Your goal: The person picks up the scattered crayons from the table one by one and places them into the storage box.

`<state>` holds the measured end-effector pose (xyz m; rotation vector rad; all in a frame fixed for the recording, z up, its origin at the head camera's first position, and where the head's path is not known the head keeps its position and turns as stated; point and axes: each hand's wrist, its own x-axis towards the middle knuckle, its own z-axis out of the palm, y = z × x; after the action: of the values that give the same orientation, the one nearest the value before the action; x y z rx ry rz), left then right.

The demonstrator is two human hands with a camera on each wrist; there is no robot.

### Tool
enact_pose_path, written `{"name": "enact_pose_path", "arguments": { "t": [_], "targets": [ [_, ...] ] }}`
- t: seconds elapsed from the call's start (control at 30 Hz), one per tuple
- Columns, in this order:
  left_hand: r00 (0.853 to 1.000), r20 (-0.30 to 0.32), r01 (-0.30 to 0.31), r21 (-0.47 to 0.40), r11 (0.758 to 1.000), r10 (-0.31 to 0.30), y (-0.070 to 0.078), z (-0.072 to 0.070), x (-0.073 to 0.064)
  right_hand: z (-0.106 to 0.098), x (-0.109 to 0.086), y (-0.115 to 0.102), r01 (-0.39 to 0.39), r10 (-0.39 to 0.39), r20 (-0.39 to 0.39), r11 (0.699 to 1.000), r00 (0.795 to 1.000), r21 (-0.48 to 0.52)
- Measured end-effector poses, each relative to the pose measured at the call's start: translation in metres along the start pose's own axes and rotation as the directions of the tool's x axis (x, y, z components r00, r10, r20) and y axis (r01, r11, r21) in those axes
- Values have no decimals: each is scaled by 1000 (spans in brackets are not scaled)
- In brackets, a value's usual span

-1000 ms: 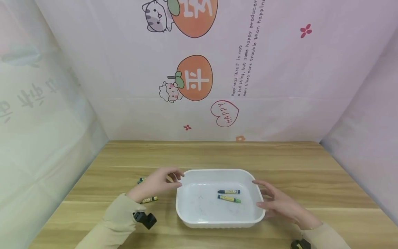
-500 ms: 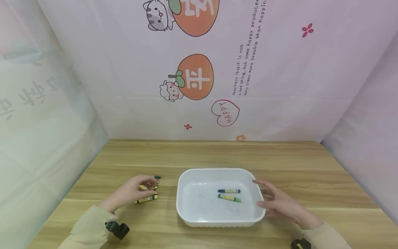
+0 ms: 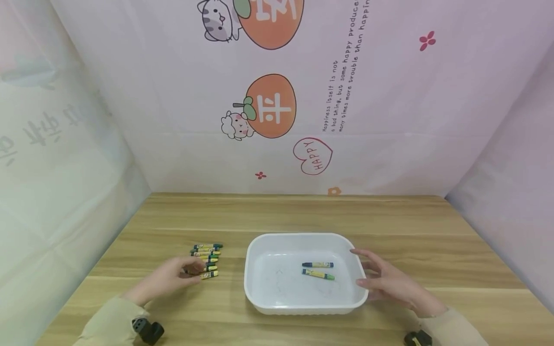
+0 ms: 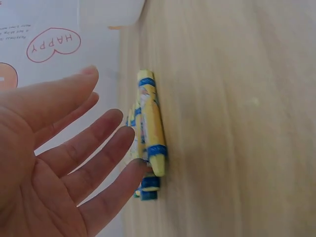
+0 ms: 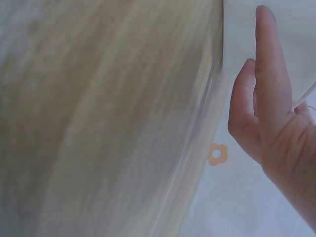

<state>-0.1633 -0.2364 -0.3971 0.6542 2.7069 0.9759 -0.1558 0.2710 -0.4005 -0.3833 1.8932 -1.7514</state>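
In the head view, a row of several crayons (image 3: 207,250) with yellow wrappers lies on the table at the left. My left hand (image 3: 173,275) is over the near end of this row, its fingers spread. In the left wrist view nothing sits in the left palm, and the fingertips are close beside a pale yellow crayon (image 4: 152,121); contact is unclear. A white plastic tray (image 3: 277,307) stands at the middle, holding a dark blue crayon (image 3: 318,265) and a green crayon (image 3: 318,274). My right hand (image 3: 391,283) rests at the tray's right rim, fingers loosely extended.
The wooden table (image 3: 277,216) is bounded by a printed white cloth (image 3: 195,158) at the back and plain-looking cloth at the sides. A black wrist camera (image 3: 148,330) sits on the left sleeve.
My left hand has moved leftward from the tray's left rim to the row of crayons, then slightly nearer the front. The right hand and the tray have stayed in place.
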Motion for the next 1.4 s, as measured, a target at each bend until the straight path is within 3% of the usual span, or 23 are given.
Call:
{"name": "enact_pose_path", "arguments": {
  "t": [0.13, 0.33, 0.57, 0.93, 1.4],
  "targets": [
    [1000, 20, 9, -7, 1000, -9, -3, 0, -4, 0, 0, 0, -3, 3, -3, 1000, 1000, -5],
    [999, 37, -28, -2, 1000, 28, -4, 1, -8, 0, 0, 0, -9, 9, -12, 1000, 1000, -9],
    [998, 33, -51, 50, 997, 49, -4, 4, -7, 1, 1, 1, -16, 15, -20, 1000, 1000, -11],
    [996, 51, -70, 53, 996, 67, -3, 12, 0, 1, 0, 0, -7, 7, -14, 1000, 1000, -12],
    [997, 4, 70, 88, 994, -71, 2, 22, 8, 2, 0, -1, -13, 13, -21, 1000, 1000, -9]
  ]
}}
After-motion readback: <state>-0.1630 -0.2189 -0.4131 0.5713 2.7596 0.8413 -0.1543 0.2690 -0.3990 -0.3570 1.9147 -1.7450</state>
